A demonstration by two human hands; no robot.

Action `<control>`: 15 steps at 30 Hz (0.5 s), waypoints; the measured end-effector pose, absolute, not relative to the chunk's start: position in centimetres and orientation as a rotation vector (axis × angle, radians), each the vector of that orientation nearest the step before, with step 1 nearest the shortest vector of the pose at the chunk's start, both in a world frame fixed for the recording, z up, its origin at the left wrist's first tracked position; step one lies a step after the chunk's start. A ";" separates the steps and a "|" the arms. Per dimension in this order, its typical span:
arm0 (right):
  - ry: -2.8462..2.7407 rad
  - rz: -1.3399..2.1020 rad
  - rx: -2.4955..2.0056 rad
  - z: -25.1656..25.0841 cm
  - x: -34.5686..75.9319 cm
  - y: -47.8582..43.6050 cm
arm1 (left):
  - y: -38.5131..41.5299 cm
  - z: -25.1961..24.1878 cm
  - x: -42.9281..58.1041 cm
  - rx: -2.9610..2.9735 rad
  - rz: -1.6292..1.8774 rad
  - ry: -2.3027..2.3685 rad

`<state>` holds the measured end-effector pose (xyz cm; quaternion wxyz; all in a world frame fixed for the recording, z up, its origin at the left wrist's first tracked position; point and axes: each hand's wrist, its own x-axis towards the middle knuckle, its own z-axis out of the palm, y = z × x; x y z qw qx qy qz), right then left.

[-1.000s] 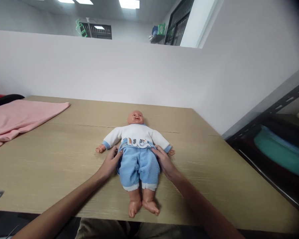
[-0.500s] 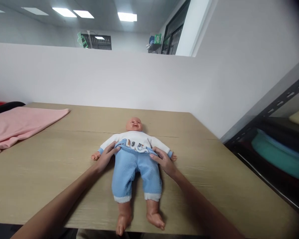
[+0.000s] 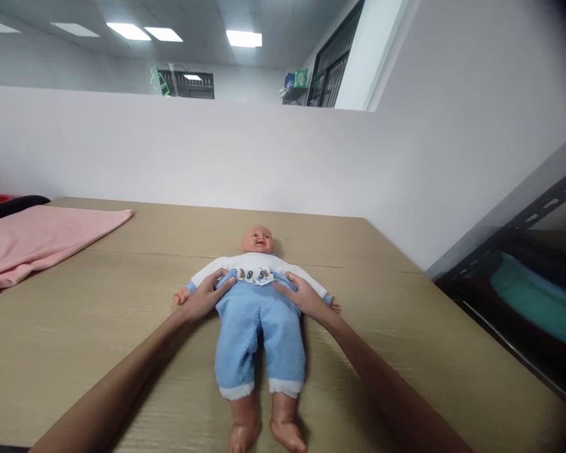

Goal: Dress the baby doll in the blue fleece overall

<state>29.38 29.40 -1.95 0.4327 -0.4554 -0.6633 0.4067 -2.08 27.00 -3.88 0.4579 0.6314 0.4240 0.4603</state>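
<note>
A baby doll [image 3: 257, 242] lies on its back on the wooden table [image 3: 122, 314], head away from me, bare feet at the near edge. It wears a white top and fluffy light-blue trousers [image 3: 259, 333]. My left hand [image 3: 207, 294] grips the trousers' waistband at the doll's left-hand side in view, fingers curled round the fabric. My right hand [image 3: 299, 294] pinches the waistband on the other side. Both hands hold the band high on the doll's belly, over the lower edge of the top.
A pink cloth [image 3: 33, 239] lies spread on the far left of the table. A white partition wall [image 3: 217, 151] stands behind the table. A dark metal shelf [image 3: 523, 277] with a teal object stands at the right.
Both hands have drawn the trousers' waistband further up the doll's body, from hip level to the belly. The doll's legs have come together again.
</note>
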 end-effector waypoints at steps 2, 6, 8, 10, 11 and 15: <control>-1.706 1.029 -1.187 -3.4 30.3 28.3 | 26.1 -4.5 -2.6 1.570 1.095 1.051; -1.598 0.935 -1.210 -5.4 31.2 26.1 | 24.7 -4.6 -3.4 1.584 1.100 1.064; -1.508 0.937 -1.223 -6.0 31.1 25.6 | 24.4 -4.7 -3.3 1.531 1.162 1.076; -1.444 1.016 -1.221 -6.4 30.9 25.7 | 24.5 -5.1 -2.9 1.460 1.215 1.079; -1.408 1.059 -1.211 -6.4 30.8 26.0 | 24.6 -5.4 -2.7 1.427 1.231 1.071; -1.304 1.168 -1.172 -6.0 30.6 27.9 | 25.9 -6.4 -1.7 1.342 1.254 1.034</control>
